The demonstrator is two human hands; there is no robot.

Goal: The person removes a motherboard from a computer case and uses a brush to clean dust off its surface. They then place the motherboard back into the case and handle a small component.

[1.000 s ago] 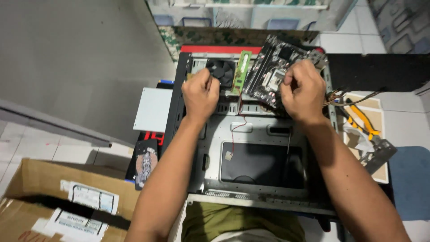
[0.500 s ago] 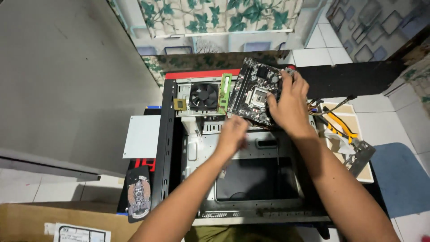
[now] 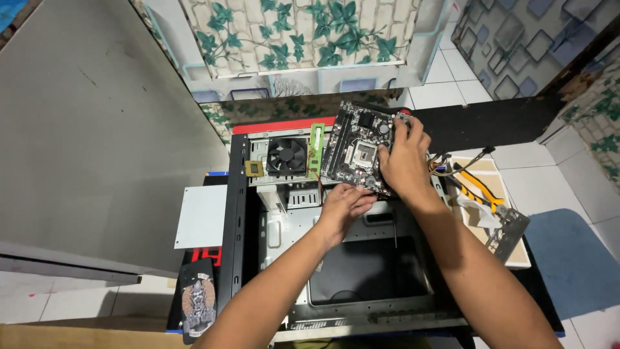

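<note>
The black rectangular motherboard with a silver processor socket (image 3: 357,150) now stands tilted over the 12 o'clock end of the open black metal computer case (image 3: 361,271), further up and away than it was a second ago. The right hand (image 3: 405,161) is clamped on the board's right edge, fingers spread over it. The left hand (image 3: 343,205) has let go of the board and come down to its lower edge, at 6 o'clock of it; the fingers are curled together and only touch or almost touch the board, I cannot tell which. So I judge the board is now carried by one hand alone. At 9 o'clock of the board lie a green memory stick (image 3: 316,150) and a black square cooling fan (image 3: 287,156). At 3 o'clock, yellow-handled pliers (image 3: 481,187) rest on a flat piece of cardboard (image 3: 516,255). The case lies on a white tiled floor (image 3: 549,187), beside a large grey panel (image 3: 97,129), with leaf-patterned walls behind.
</note>
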